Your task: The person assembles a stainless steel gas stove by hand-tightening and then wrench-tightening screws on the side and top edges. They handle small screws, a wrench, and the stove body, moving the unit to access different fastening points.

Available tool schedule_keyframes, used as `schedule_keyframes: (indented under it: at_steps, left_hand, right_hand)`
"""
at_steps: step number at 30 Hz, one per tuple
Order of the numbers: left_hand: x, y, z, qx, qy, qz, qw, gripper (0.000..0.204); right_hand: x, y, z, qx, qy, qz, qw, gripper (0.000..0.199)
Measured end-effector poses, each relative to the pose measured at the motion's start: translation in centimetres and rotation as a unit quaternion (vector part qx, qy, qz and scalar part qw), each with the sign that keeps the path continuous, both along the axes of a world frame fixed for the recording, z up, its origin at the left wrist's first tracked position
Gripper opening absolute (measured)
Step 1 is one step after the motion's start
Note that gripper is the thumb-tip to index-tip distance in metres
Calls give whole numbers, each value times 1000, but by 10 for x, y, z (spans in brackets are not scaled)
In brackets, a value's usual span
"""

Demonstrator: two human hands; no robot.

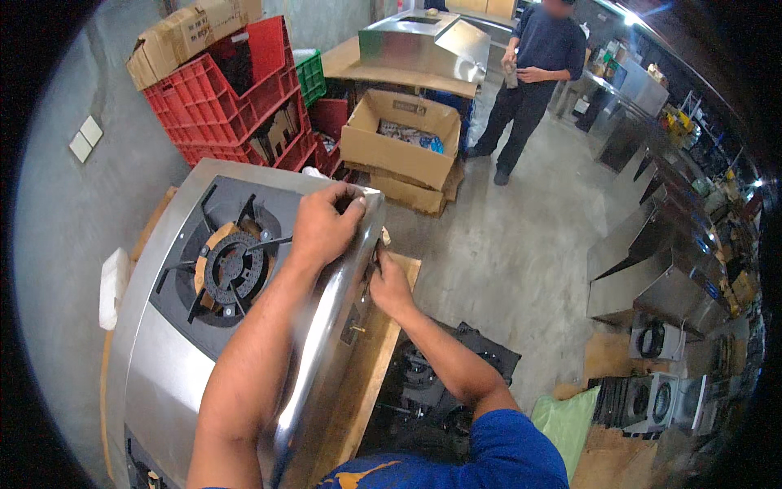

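On the wooden bench (383, 359), the steel gas stove (163, 359) stood tilted, its left hand (324, 226) clamped over the top corner. Against its front panel, the right hand (389, 285) seemed to pinch a small knob, though fingers hid it.

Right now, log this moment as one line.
left hand: grips stove top corner | right hand: at stove front panel | burner: bare

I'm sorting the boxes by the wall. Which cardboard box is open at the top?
The large cardboard box on the floor, beside the red crates: its flaps stand open, showing its contents. The box on top of the crates is shut.
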State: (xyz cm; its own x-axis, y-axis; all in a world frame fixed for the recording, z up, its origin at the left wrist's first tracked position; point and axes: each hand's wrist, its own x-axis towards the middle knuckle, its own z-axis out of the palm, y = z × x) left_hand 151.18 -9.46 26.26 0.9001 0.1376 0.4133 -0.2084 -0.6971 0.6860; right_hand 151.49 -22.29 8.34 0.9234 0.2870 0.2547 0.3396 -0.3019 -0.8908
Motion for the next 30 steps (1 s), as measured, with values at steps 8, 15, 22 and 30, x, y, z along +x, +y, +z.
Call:
schedule_keyframes:
  at_steps: [8, 15, 22, 30]
  left_hand:
    - [-6, 1, 3, -8, 18, 3, 1000, 23]
    - [-9, -4, 5, -17, 1, -7, 1000, 23]
    - [-8, -5, 5, 18, 4, 3, 1000, 23]
    - [-6, -4, 5, -7, 8, -10, 1000, 23]
  right_hand:
    - [-2, -19, 53, 338, 329, 130, 872, 36]
    - [-9, -19, 45, 326, 311, 91, 888, 54]
    - [-1, -22, -5, -68, -68, -44, 994, 73]
    - [30, -35, -33, -190, -157, -22, 969, 49]
